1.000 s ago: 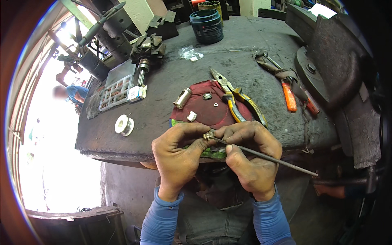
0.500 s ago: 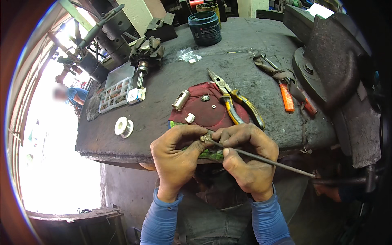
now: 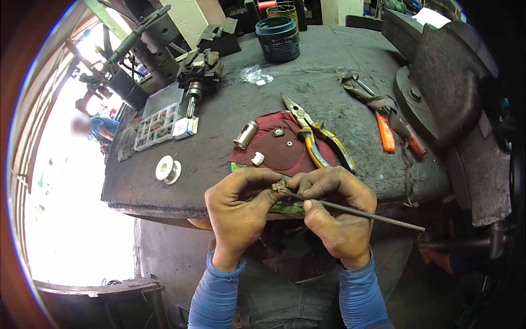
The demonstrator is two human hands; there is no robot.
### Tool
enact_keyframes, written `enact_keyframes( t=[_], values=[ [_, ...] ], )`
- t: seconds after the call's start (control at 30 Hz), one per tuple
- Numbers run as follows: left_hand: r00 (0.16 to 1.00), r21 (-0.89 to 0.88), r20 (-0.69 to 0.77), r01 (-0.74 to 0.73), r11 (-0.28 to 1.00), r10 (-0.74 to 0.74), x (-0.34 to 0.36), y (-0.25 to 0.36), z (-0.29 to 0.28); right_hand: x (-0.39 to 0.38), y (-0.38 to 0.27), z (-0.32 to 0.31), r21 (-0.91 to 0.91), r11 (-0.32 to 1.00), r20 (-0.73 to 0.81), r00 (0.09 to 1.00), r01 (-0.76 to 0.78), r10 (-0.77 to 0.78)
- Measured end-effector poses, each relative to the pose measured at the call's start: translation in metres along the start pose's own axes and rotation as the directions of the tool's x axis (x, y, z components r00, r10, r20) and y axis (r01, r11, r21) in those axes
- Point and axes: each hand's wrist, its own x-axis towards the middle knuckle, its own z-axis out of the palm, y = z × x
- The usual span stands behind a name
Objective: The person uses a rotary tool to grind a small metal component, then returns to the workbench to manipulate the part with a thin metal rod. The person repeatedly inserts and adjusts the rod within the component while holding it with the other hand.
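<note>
Between thumb and fingers, my left hand pinches a small brass-coloured metal part. My right hand grips a thin round file, its tip at the metal part and its far end sticking out to the right. Both hands are close together at the bench's front edge. Just beyond them lies a dark red cloth with a metal cylinder with a cut-out, a white piece, a small dark metal piece and a tiny ring. Yellow-and-black long-nose pliers rest on its right side.
A white spool and a compartment box are on the left of the bench. A dark tub stands at the back. Orange-handled tools lie right, beside a large vise. A person is far left.
The file's far end has shifted slightly up and right, with its tip still at the metal part. Both hands keep their grip; the whole view has shifted a little.
</note>
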Motion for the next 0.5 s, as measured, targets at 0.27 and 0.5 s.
enact_keyframes(
  t=[0.27, 0.5],
  values=[
    [1.000, -0.017, 0.005, 0.019, 1.000, -0.019, 0.0000, -0.0002, -0.0001, -0.0007, -0.0011, -0.0001, 0.023, 1.000, -0.012, 1.000, -0.017, 0.017],
    [1.000, -0.032, 0.003, 0.012, 0.999, -0.011, 0.0006, -0.0005, 0.0010, -0.0018, 0.0008, -0.0005, 0.026, 1.000, -0.009, 1.000, 0.017, -0.017]
  ],
)
